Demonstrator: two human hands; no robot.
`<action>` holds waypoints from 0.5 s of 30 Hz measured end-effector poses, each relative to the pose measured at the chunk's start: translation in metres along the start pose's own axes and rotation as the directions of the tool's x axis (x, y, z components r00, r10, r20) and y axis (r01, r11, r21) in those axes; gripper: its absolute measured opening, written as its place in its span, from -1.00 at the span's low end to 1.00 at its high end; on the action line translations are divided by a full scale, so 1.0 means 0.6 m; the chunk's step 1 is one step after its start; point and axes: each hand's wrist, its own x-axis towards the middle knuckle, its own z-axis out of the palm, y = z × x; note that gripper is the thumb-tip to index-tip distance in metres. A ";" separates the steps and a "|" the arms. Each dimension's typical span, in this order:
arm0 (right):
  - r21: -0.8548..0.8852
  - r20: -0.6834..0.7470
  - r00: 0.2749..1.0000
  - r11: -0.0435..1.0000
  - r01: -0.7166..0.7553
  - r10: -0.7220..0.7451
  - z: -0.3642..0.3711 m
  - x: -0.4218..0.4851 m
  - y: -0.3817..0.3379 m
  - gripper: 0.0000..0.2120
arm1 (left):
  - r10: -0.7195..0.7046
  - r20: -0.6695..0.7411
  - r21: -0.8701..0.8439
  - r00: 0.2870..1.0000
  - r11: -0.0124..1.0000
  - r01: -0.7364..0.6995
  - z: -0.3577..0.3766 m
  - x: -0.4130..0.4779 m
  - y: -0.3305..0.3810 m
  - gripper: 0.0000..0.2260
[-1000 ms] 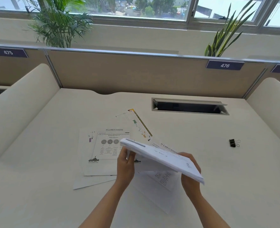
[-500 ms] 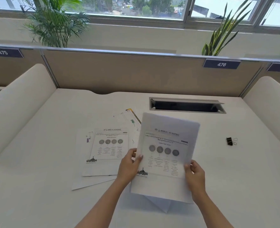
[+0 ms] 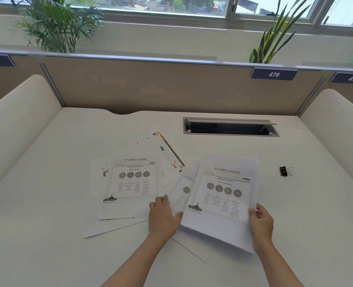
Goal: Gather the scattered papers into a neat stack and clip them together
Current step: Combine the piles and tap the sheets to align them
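A stack of printed papers [image 3: 223,195] lies low over the white desk [image 3: 47,255], face up, right of centre. My right hand [image 3: 260,224] grips its lower right edge. My left hand [image 3: 163,216] holds the stack's lower left edge, fingers partly under it. A loose sheet [image 3: 181,191] peeks out from under the stack's left side. More scattered sheets [image 3: 130,183] lie to the left, one with a yellow-black border [image 3: 167,154] further back. A black binder clip [image 3: 285,171] sits alone on the desk to the right.
A cable slot [image 3: 230,127] with an open lid cuts into the desk behind the papers. Cream side dividers [image 3: 16,125] rise left and right, and a tan back panel [image 3: 150,85] with the label 476 closes the far side. Plants stand beyond it.
The stack was held up and tilted, then turned face up; now it has come down to the right onto the desk, over a loose sheet. Both hands stayed on its lower edge.
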 end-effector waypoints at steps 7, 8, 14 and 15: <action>-0.026 -0.041 0.999 1.000 0.000 -0.001 -0.031 0.012 0.001 -0.73 | -0.070 0.099 0.144 0.993 0.988 0.055 -0.007 0.008 0.022 -0.02; -0.028 -0.040 0.999 1.000 -0.002 0.000 -0.033 0.013 0.002 -0.73 | -0.079 0.110 0.090 0.991 0.993 0.069 -0.009 0.008 0.023 -0.04; -0.034 -0.040 0.999 0.999 0.001 -0.003 -0.043 0.015 0.002 -0.73 | -0.081 0.133 -0.080 0.988 0.992 0.093 -0.018 0.008 0.026 -0.27; -0.042 -0.038 0.999 0.999 0.005 -0.006 -0.044 0.016 0.001 -0.73 | -0.086 0.128 -0.087 0.988 0.991 0.098 -0.019 0.009 0.025 -0.27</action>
